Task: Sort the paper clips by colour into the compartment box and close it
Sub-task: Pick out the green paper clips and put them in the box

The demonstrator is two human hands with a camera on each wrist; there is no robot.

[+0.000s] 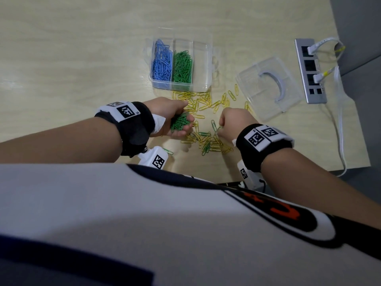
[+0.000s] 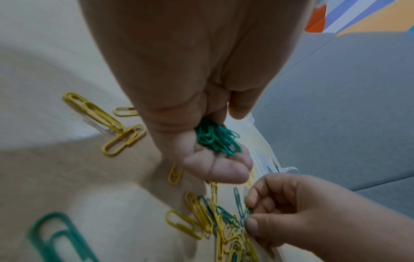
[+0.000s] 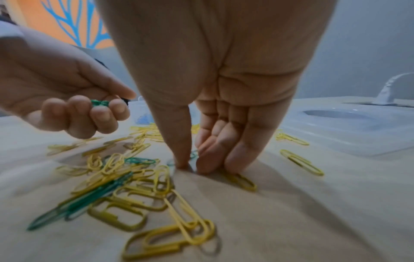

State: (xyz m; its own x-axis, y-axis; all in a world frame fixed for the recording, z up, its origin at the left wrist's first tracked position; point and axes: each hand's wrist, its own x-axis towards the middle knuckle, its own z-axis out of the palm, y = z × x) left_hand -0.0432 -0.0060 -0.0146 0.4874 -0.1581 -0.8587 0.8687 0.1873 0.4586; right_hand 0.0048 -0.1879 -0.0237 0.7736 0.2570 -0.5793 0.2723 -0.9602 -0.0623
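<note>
My left hand [image 1: 175, 118] is cupped, fingers curled round a bunched tuft of thin green plastic-coated wire paper clips [image 1: 180, 122], which stick out between thumb and fingers in a tangle. My right hand [image 1: 231, 125] points down at the table, thumb and fingertips [image 3: 205, 164] pressed together on a single green clip [image 2: 245, 215] at the edge of the loose pile; it is pinching that clip against the surface.

Around both hands lies a scatter of glossy yellow oval-looped paper clips [image 1: 206, 104] spread flat on the pale wood-grain tabletop [image 1: 72, 58], with a few stray green clips [image 1: 206, 147] mixed into the heap nearest me and one [image 1: 168, 151] lying apart by my left wrist.

Beyond the pile stands the clear hard-plastic rectangular compartment box [image 1: 203, 65], open. Its left compartment holds light blue clips [image 1: 161, 65], the middle one a dense mass of green clips [image 1: 182, 67], and the right one looks see-through down to the table. The box's transparent lid [image 1: 268, 87], with a curved grey handle moulded in it, lies flat to the right of the box, apart from it, yellow clips touching its near edge.

Farther right sits a brushed grey metal socket strip [image 1: 310, 71] with two white plugs and smooth white cables [image 1: 341, 124] trailing off the table edge.
</note>
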